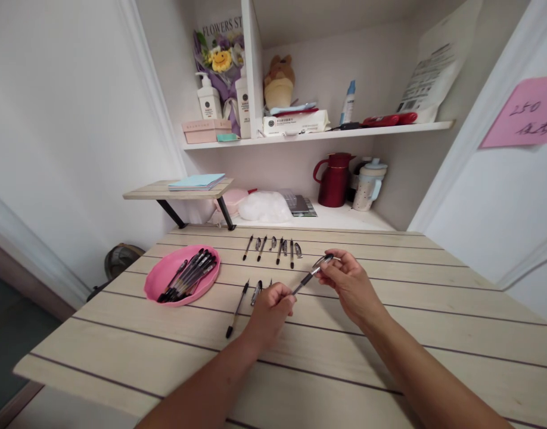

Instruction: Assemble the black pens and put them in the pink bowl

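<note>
Black-gripped pen | slanting upward between | left fingers pinching barrel | right fingers pinching cap

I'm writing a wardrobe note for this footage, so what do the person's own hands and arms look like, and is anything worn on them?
The left hand and right hand are ungloved, with no ring, watch or bracelet to be seen. The left forearm and right forearm are bare, narrowing towards the wrists; no sleeve shows in view.

left hand: bare | right hand: bare | left forearm: bare, tapered | right forearm: bare, long, tapered
</note>
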`<act>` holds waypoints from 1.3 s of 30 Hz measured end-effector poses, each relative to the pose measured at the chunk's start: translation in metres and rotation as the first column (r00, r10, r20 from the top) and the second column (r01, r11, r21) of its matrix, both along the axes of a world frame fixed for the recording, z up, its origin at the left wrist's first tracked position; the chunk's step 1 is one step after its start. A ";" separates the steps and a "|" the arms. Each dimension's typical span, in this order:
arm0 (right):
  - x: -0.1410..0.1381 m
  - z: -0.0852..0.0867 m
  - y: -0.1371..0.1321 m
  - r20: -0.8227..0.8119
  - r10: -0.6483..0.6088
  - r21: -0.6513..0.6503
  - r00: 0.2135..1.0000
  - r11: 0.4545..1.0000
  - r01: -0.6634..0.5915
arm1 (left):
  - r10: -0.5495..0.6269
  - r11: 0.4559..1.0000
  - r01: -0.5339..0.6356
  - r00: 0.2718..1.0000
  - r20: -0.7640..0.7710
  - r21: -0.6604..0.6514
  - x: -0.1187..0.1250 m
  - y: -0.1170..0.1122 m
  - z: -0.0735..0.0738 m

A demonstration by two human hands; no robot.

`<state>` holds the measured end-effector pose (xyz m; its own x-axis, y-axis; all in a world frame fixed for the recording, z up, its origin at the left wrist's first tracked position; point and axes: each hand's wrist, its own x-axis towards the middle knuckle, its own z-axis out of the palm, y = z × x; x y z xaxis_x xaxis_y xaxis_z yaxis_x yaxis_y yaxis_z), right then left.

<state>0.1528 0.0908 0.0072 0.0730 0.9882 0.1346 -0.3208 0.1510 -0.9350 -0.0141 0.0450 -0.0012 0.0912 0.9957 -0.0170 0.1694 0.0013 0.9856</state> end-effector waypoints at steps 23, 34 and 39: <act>-0.017 -0.009 -0.013 -0.067 0.286 -0.094 0.956 0.952 -0.292 | -0.001 0.992 0.011 0.997 -0.080 0.123 -0.004 0.001 -0.002; -0.008 -0.005 -0.009 -0.061 0.245 -0.094 0.968 0.964 -0.250 | 0.006 0.989 0.020 0.984 -0.177 0.147 -0.008 0.004 0.004; -0.003 -0.007 -0.005 -0.043 0.246 -0.031 0.968 0.968 -0.247 | 0.004 0.992 0.019 0.984 -0.176 0.129 -0.009 0.005 -0.001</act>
<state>0.1499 0.0863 -0.0003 -0.1692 0.9804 0.1008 -0.3801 0.0294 -0.9245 -0.0230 0.0497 -0.0023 0.1053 0.9899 0.0954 0.3390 -0.1259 0.9323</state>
